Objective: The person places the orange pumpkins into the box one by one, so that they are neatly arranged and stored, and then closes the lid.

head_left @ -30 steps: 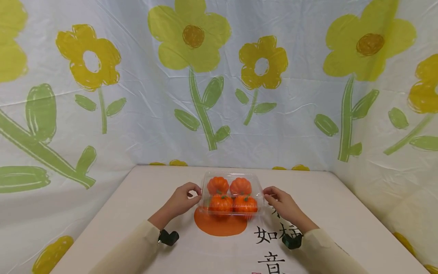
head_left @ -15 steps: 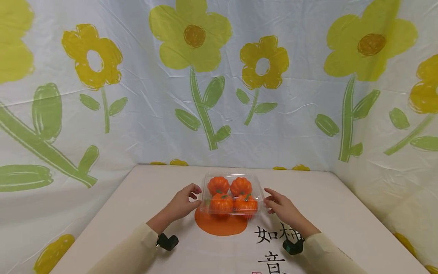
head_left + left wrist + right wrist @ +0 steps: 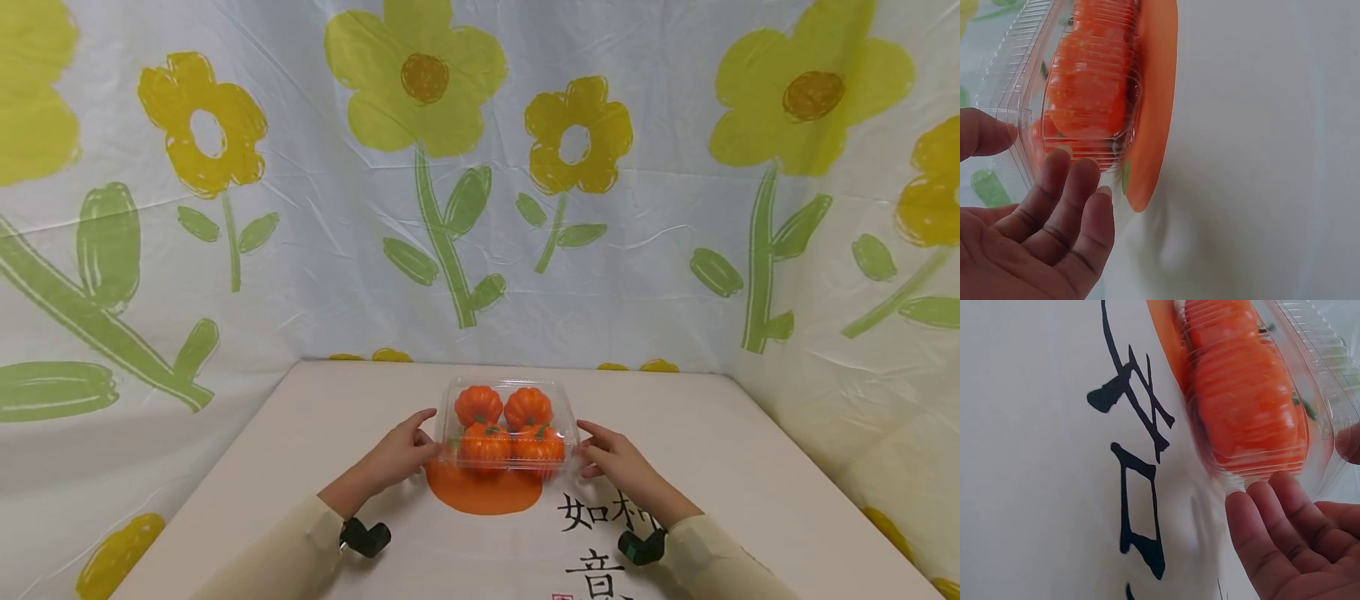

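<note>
A clear plastic box with ribbed sides lies on the printed cloth, its lid down. Inside are several small orange pumpkins with green stems. My left hand grips the box's left edge; in the left wrist view the thumb lies at the rim and curled fingers touch the side below. At the right edge my right hand does likewise, its thumb at the rim and fingers against the lower side. Both index fingers point away from me in the head view.
An orange round print and black brush characters mark the pale cloth under the box. A curtain with yellow flowers hangs behind the table and along both sides.
Both hands' fingers loosened and spread from the rim, then came back against the box's side edges, index fingers straighter. The box stayed in about the same place.
</note>
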A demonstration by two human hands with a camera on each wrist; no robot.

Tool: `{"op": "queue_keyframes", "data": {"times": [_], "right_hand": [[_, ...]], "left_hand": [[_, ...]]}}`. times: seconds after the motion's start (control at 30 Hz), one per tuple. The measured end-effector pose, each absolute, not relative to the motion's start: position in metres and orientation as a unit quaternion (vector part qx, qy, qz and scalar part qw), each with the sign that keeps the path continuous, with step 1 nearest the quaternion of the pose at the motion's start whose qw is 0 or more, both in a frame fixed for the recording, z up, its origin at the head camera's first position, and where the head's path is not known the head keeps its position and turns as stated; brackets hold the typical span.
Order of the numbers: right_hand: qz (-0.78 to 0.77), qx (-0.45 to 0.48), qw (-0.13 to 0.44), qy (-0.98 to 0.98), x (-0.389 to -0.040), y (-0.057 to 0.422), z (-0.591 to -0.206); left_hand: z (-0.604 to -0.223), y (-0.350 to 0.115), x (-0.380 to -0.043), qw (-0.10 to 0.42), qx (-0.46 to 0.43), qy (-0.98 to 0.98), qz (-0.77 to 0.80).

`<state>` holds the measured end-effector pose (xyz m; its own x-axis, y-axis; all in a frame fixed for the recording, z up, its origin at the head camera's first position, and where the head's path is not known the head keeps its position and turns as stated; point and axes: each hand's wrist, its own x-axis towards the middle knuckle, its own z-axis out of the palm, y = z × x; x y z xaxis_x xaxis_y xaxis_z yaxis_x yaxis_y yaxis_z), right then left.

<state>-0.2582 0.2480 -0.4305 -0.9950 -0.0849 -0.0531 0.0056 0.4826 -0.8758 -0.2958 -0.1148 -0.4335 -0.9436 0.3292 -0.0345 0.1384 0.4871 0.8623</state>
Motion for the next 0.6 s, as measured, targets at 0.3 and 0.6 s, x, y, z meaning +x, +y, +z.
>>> {"op": "queue_keyframes", "data": {"times": [0.3, 0.6], "right_hand": [[-0.539, -0.041, 0.066, 0.839, -0.2557, 0.2495, -0.4316], [-0.595, -0.057, 0.098, 0.795, -0.2547, 0.2512, -0.437]], "left_hand": [[-0.4354, -0.114, -0.2923, 0.146, 0.136, 0.816, 0.543], [-0.4388, -0.1162, -0.2896, 0.196, 0.152, 0.757, 0.604]]}}
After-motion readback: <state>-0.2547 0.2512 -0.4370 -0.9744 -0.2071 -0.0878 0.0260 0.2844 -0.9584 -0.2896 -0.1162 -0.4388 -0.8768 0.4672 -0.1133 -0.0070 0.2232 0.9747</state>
